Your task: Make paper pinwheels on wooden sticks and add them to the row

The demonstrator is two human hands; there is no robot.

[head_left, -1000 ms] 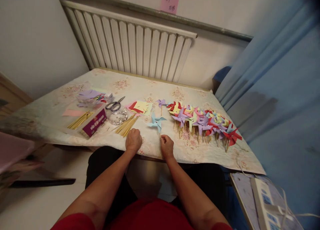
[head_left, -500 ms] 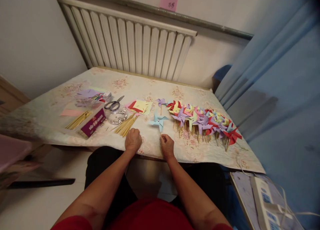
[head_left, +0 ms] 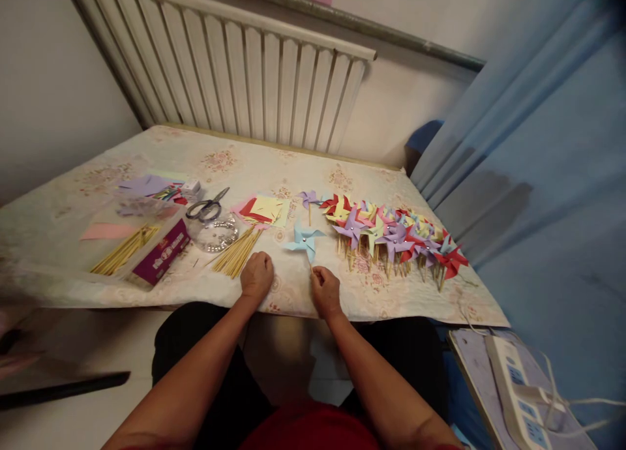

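Observation:
My right hand (head_left: 325,291) pinches the lower end of the thin stick of a light blue paper pinwheel (head_left: 303,237), which lies on the flowered tablecloth (head_left: 244,163). My left hand (head_left: 257,274) rests on the cloth as a loose fist, just left of the pinwheel and below a bundle of wooden sticks (head_left: 237,252). I cannot make out anything inside that fist. A long row of finished pinwheels (head_left: 391,235) in red, purple, yellow and green lies to the right.
Coloured paper squares (head_left: 267,209), scissors (head_left: 208,207), a round clear dish (head_left: 218,235), a purple box (head_left: 161,257) and more sticks (head_left: 124,249) lie left of my hands. A radiator (head_left: 244,72) stands behind the table. A power strip (head_left: 513,388) is at lower right.
The view has tipped down and shifted, so everything sits a little left and the radiator looms larger. My hands keep their places by the blue pinwheel.

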